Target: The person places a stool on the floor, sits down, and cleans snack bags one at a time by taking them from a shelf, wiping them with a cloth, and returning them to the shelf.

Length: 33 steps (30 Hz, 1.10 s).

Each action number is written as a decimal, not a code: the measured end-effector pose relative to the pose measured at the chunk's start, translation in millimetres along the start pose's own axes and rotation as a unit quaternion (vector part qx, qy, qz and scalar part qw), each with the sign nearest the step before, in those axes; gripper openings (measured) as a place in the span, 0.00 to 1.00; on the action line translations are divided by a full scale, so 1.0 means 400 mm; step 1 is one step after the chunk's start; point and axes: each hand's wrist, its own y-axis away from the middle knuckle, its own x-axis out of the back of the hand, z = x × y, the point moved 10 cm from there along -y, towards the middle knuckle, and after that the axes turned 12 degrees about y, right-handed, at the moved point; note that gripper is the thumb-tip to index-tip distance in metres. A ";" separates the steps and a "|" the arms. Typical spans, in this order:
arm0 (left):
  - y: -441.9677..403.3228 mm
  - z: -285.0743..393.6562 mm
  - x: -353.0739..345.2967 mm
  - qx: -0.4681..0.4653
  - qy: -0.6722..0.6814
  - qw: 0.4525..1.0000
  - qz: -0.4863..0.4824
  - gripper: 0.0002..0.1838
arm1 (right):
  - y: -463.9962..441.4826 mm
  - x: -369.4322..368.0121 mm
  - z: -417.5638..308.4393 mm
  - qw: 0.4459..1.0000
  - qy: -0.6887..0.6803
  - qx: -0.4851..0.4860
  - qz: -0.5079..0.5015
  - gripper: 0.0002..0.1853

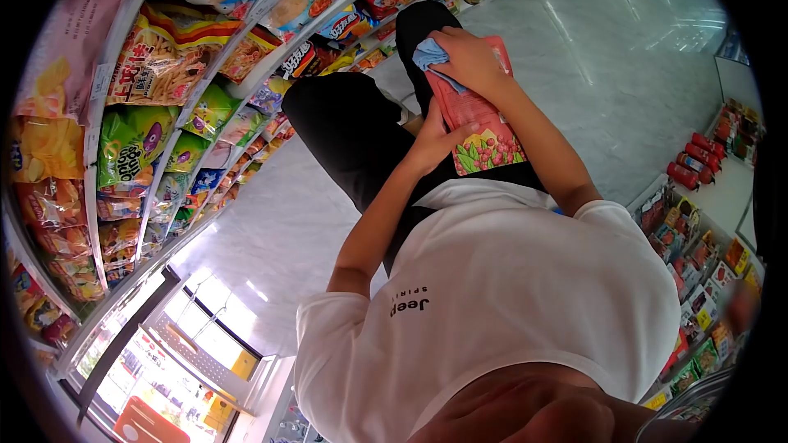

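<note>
A pink-red flat snack bag [468, 115] with a picture of red fruit and green leaves rests on my right thigh, below my chest. My left hand [435, 143] grips its left edge, the thumb lying across the front. Over the upper part of the bag is my right hand [468, 57], fingers curled around a folded blue cloth [431, 55] that touches the bag's surface. Part of the cloth and the bag's top are hidden under that hand.
Curved-looking shelves [94, 115] packed with snack bags stand close on my left and ahead. Grey floor [574, 49] stretches to the right. Red cylinders [695, 162] and a rack of small packets [698, 279] are at the right. Windows [156, 377] show at lower left.
</note>
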 end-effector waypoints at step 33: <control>-0.002 -0.009 0.004 0.026 0.038 0.999 0.011 0.43 | 0.073 0.002 0.326 0.990 0.004 -0.124 0.071 0.22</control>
